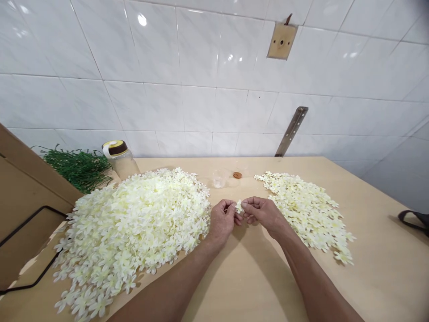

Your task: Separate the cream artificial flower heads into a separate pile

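One flower (239, 206), pinched in the fingers of the left hand (222, 219) and the right hand (263, 212), is over the desk (244, 279) between two heaps (144, 214).

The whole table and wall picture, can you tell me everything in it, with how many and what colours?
Big flower pile: too many to count, creamy white, left
Smaller flower pile: too many to count, creamy white, right
Loose flower: one, creamy white, between the hands
Clear cup: one, colourless, middle
Oval object: one, brown, beside the cup
Bottle: one, clear, brown-and-yellow lid, back left
Artificial greenery: bunch, green, back left
Panel: one, brown, left edge
Wire frame: black, by the panel
Bracket: one, grey metal, against wall
Wall plate: one, tan, high up
Strap: black, right edge
Tabletop: one, light wood
Tiled wall: white, behind
Left hand, right hand: two, at the loose flower
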`<move>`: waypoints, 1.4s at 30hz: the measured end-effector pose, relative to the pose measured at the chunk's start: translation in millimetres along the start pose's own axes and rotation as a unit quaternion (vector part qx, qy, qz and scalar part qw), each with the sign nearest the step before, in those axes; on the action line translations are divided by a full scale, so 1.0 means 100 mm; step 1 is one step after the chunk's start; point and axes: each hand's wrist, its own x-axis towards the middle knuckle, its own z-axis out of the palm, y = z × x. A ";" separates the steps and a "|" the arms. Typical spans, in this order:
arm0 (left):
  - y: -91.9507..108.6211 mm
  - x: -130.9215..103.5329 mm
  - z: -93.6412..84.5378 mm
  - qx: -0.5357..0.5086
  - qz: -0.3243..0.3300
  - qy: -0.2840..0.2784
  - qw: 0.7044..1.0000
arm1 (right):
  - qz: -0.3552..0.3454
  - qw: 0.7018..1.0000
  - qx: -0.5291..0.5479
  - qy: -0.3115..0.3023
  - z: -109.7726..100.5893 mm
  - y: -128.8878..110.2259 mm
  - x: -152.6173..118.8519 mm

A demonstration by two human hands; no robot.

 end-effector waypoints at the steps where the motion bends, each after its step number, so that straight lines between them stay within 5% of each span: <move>1: 0.00 0.00 0.00 -0.001 0.001 0.000 1.000 | -0.001 1.000 0.001 0.003 -0.01 -0.01 0.00; 14: 0.03 -0.03 0.01 0.011 0.010 -0.005 1.000 | 0.012 0.999 -0.027 -0.025 -0.02 -0.02 0.00; 25: 0.06 -0.06 0.02 0.040 0.014 -0.004 0.999 | -0.018 0.997 0.050 0.055 -0.07 0.00 0.03; 35: 0.06 -0.09 0.04 0.073 0.014 -0.010 0.997 | -0.048 0.994 0.101 -0.011 -0.02 -0.06 -0.01; 42: 0.09 -0.10 0.04 0.064 0.004 -0.014 0.998 | -0.065 0.996 0.065 0.011 0.01 -0.13 -0.06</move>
